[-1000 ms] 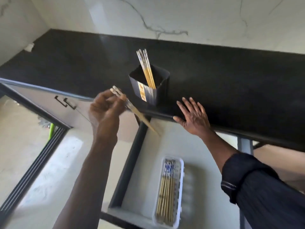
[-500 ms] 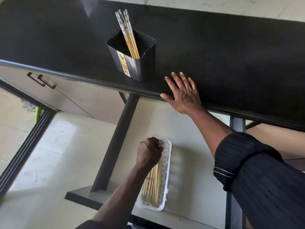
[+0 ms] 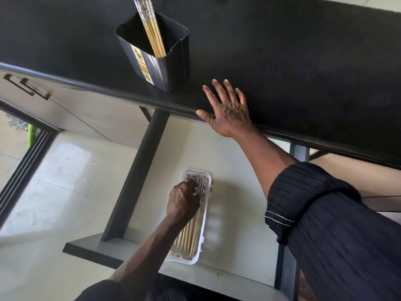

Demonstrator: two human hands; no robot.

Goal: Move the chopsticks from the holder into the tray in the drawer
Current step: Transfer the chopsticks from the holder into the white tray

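A dark square holder (image 3: 160, 68) stands near the front edge of the black countertop (image 3: 303, 61), with several patterned bamboo chopsticks (image 3: 152, 29) leaning in it. Below, the drawer (image 3: 234, 235) is pulled out, and a white tray (image 3: 196, 260) lies in it holding several chopsticks (image 3: 191, 235) side by side. My left hand (image 3: 182, 202) is down in the tray, its fingers curled around the patterned ends of chopsticks. My right hand (image 3: 227, 114) rests flat on the counter's edge, fingers spread, holding nothing.
The drawer's dark left wall (image 3: 138, 170) runs along beside the tray. A cabinet door with a black handle (image 3: 26, 86) is at the left, above a pale tiled floor (image 3: 54, 192). My dark ribbed sleeve (image 3: 325, 224) fills the lower right.
My left hand carried chopsticks from beside the holder down into the tray and now sits over their patterned ends. The view tilted downward. My right hand stayed on the counter edge.
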